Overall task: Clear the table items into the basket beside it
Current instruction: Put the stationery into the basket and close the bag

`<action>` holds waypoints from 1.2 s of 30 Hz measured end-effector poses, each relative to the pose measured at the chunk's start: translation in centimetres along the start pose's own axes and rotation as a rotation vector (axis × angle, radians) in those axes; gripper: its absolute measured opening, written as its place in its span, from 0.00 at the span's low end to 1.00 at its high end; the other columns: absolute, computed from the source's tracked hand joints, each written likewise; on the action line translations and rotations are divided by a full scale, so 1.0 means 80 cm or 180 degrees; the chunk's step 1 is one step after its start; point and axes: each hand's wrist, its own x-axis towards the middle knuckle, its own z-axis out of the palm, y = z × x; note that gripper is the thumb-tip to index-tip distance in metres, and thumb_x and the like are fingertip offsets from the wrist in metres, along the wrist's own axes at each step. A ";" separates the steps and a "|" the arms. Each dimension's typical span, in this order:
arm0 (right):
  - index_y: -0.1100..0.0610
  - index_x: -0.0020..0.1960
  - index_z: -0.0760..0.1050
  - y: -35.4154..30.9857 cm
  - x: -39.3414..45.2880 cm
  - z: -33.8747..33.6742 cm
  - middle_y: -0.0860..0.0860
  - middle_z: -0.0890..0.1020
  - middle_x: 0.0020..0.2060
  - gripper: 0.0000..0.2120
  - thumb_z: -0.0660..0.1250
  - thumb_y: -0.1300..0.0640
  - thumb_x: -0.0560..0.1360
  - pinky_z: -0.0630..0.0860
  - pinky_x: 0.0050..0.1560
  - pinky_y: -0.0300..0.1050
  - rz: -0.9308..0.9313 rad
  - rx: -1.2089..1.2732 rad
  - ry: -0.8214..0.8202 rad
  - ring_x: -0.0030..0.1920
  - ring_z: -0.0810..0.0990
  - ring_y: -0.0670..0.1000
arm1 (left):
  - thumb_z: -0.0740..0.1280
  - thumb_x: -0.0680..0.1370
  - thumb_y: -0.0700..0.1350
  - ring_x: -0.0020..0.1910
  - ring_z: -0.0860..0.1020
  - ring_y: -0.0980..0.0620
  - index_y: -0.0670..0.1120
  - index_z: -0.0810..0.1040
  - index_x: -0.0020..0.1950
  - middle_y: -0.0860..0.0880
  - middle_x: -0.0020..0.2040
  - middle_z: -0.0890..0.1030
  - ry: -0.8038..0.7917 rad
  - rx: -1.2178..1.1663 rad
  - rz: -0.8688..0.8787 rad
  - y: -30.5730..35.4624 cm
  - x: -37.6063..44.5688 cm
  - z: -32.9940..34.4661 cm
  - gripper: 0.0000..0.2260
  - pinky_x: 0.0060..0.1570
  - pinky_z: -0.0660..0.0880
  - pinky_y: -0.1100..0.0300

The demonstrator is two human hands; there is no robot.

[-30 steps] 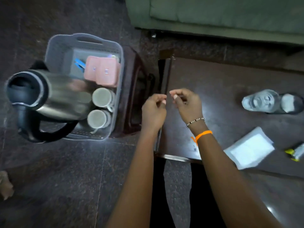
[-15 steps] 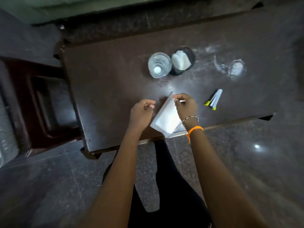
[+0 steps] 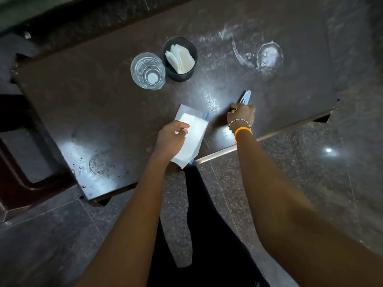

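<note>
A white packet in clear plastic (image 3: 191, 132) lies near the front edge of the dark table (image 3: 87, 104), and my left hand (image 3: 172, 138) grips its left side. To its right, my right hand (image 3: 241, 116) closes over thin blue-and-yellow sachets (image 3: 245, 97), whose far ends stick out past my fingers. Further back stand a clear drinking glass (image 3: 147, 70) and a black cup of folded white napkins (image 3: 179, 58). Another clear glass (image 3: 269, 55) sits at the back right. The basket is out of view.
A dark red wooden chair or stool (image 3: 18, 162) stands left of the table. Speckled stone floor (image 3: 310, 162) lies in front and to the right. My dark-clothed legs (image 3: 203, 235) are below the table's front edge.
The view swung from the basket to the table. My left hand took hold of the white packet, and my right hand let it go and moved right onto the sachets.
</note>
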 end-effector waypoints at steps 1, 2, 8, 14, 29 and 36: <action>0.52 0.58 0.78 0.000 0.000 -0.003 0.60 0.69 0.63 0.15 0.64 0.62 0.74 0.70 0.64 0.49 -0.0069 -0.0035 0.0001 0.60 0.74 0.63 | 0.60 0.80 0.41 0.51 0.77 0.52 0.47 0.79 0.55 0.53 0.53 0.78 -0.0003 0.0000 -0.0041 -0.002 -0.002 -0.001 0.09 0.39 0.69 0.69; 0.52 0.58 0.78 -0.001 -0.002 -0.006 0.60 0.71 0.61 0.14 0.66 0.61 0.73 0.70 0.63 0.49 -0.0118 -0.0019 -0.0004 0.59 0.75 0.63 | 0.60 0.80 0.42 0.52 0.77 0.52 0.48 0.79 0.55 0.52 0.54 0.78 0.0010 -0.0036 -0.0085 -0.004 -0.004 -0.002 0.09 0.38 0.68 0.69; 0.55 0.49 0.81 -0.020 -0.053 -0.002 0.56 0.82 0.45 0.09 0.72 0.59 0.68 0.73 0.48 0.42 -0.0471 0.0806 -0.0087 0.45 0.78 0.52 | 0.61 0.79 0.41 0.41 0.77 0.59 0.50 0.78 0.50 0.52 0.49 0.79 0.0234 -0.0616 -0.0040 -0.016 -0.030 -0.028 0.08 0.43 0.73 0.65; 0.56 0.45 0.80 -0.059 -0.155 0.026 0.45 0.77 0.34 0.06 0.71 0.64 0.70 0.77 0.55 0.58 -0.1073 0.1592 -0.1068 0.43 0.76 0.51 | 0.60 0.78 0.36 0.39 0.77 0.57 0.45 0.79 0.53 0.49 0.45 0.80 0.0718 -0.1451 0.0151 -0.044 -0.066 -0.081 0.10 0.41 0.73 0.70; 0.57 0.52 0.78 -0.239 -0.408 0.189 0.48 0.75 0.35 0.10 0.62 0.67 0.75 0.71 0.48 0.49 -0.2467 0.0636 -0.2392 0.39 0.71 0.51 | 0.60 0.79 0.37 0.40 0.77 0.57 0.49 0.79 0.48 0.52 0.42 0.79 0.2446 -0.3351 -0.0147 -0.237 -0.168 -0.303 0.11 0.51 0.75 0.64; 0.60 0.56 0.75 -0.344 -0.527 0.286 0.44 0.74 0.37 0.14 0.59 0.71 0.75 0.67 0.42 0.32 -0.3377 0.0302 -0.3091 0.38 0.70 0.42 | 0.60 0.78 0.35 0.39 0.75 0.57 0.45 0.77 0.51 0.47 0.43 0.77 0.3060 -0.3722 -0.0153 -0.327 -0.177 -0.440 0.09 0.45 0.74 0.67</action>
